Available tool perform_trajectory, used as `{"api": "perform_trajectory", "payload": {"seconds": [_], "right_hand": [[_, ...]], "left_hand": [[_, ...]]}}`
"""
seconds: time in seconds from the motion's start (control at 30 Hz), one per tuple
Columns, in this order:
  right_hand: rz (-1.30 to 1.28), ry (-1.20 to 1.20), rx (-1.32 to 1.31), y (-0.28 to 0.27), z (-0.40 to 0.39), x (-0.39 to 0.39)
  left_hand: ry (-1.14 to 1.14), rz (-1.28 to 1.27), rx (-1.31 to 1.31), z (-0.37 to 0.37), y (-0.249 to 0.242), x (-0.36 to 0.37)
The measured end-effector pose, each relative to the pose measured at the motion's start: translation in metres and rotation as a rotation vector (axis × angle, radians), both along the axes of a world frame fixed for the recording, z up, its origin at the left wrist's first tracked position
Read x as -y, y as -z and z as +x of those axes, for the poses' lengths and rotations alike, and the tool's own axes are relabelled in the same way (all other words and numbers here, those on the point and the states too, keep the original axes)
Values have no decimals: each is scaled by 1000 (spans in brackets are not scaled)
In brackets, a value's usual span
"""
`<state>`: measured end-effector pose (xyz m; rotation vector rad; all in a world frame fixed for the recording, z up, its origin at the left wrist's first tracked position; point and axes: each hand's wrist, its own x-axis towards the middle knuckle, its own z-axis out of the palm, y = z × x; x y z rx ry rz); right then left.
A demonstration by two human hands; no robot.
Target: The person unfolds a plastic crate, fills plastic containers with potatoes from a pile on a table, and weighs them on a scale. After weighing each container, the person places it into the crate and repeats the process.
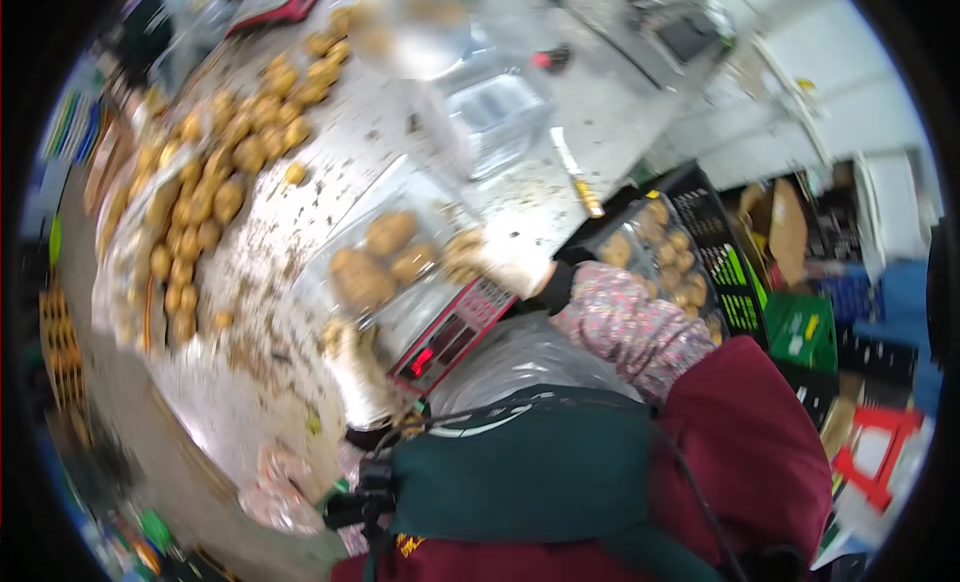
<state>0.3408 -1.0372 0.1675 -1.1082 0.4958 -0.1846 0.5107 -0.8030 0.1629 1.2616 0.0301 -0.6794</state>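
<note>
A clear plastic tray (333,295) holding several large potatoes (367,280) rests on a weighing scale (455,327) with a red-edged display panel. My left hand (358,377), in a soiled white glove, has its fingers bent at the tray's near left edge. On the opposite side, my right hand (498,262), gloved the same way, grips the tray's right edge with dirt-stained fingertips. The undersides of both hands' fingers are hidden. Red digits glow on the display, too blurred to read.
Loose potatoes (250,147) are heaped along the table's left side, some by a clear plastic bag (125,272). Stacked clear trays (495,117) stand behind the scale. At right, a black crate (710,217) holds packed potatoes. Dirt covers the table (285,232).
</note>
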Motion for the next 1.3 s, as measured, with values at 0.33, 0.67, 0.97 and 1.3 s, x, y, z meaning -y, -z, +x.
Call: {"api": "perform_trajectory", "payload": {"seconds": [0.33, 0.67, 0.97, 1.3], "right_hand": [[316, 63, 34, -30, -90, 74], [457, 506, 101, -66, -242, 40], [392, 952, -133, 5, -249, 75], [-520, 494, -987, -13, -155, 104]], "left_hand": [[593, -203, -30, 64, -49, 66], [1324, -65, 479, -59, -116, 282], [1393, -301, 687, -193, 12, 318], [1100, 394, 378, -159, 98, 293]]}}
